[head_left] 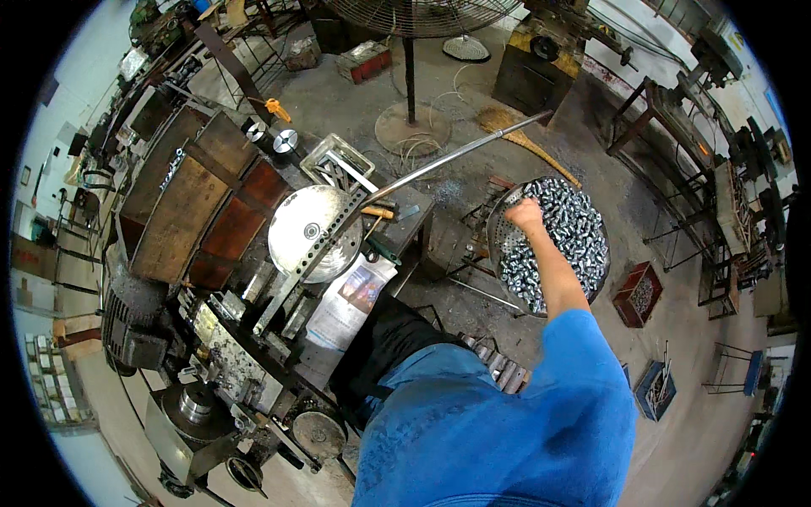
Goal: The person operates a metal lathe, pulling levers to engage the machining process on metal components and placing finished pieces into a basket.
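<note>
My right hand (525, 216) reaches over a large round pan with a perforated bottom (505, 237), close to its left side. The fingers are curled in, and whatever they may hold is too small to make out. Small shiny metal cylindrical parts (574, 221) heap up in the pan, mostly right of my hand and below it. My left hand is out of view. Left of me, a round silvery disc (308, 228) sits on a machine, with a long bar with a row of holes (321, 250) across it.
A long metal rod (448, 159) slants up from the holed bar toward the pan's far side. Beyond stand a fan (411, 93) and a straw broom (528, 139). A red bin (638, 294) and a blue bin (655, 390) are on the floor at right.
</note>
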`<state>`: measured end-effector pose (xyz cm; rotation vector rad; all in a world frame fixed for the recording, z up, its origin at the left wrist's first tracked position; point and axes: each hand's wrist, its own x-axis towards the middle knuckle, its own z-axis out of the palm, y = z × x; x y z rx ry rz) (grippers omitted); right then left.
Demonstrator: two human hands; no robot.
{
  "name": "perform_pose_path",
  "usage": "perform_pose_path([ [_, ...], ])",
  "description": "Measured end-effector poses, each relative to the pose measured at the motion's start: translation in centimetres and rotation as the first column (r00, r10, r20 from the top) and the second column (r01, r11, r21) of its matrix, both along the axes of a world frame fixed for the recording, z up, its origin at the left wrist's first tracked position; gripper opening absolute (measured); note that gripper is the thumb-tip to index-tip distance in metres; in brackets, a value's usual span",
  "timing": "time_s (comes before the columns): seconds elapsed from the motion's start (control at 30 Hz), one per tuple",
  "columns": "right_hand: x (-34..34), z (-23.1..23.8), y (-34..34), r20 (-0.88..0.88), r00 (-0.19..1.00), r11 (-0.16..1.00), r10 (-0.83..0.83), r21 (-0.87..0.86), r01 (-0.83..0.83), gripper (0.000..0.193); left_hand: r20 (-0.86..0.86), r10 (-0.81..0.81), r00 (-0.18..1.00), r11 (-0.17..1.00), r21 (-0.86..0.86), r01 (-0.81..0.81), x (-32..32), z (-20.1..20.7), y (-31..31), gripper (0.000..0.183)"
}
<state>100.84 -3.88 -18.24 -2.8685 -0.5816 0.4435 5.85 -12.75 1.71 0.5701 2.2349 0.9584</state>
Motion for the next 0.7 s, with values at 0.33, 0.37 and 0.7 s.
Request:
perform_pose_path([
  [0.33, -0.9, 2.4, 1.4, -0.014, 0.968, 0.962, -0.25, 0.108, 0.249, 0.04, -0.009, -0.029, 1.0, 0.996, 0.09, 0.03, 3.9, 1.9, -0.2, 0.037],
  [0.37, -1.0, 2.0, 1.2, -0.015, 0.977, 0.972, -0.211, 0.098, 0.211, 0.039, -0.044, -0.028, 0.999, 0.993, 0.115, 0.033, 4.3, 2.2, -0.5, 0.037],
  [0.7, -3.6, 3.9, -0.1, 0.46, 0.567, 0.709, 0.683, -0.231, -0.667, 0.008, -0.001, 0.05, 0.999, 0.998, 0.048, -0.05, 0.1, -1.1, 1.6, 0.04],
])
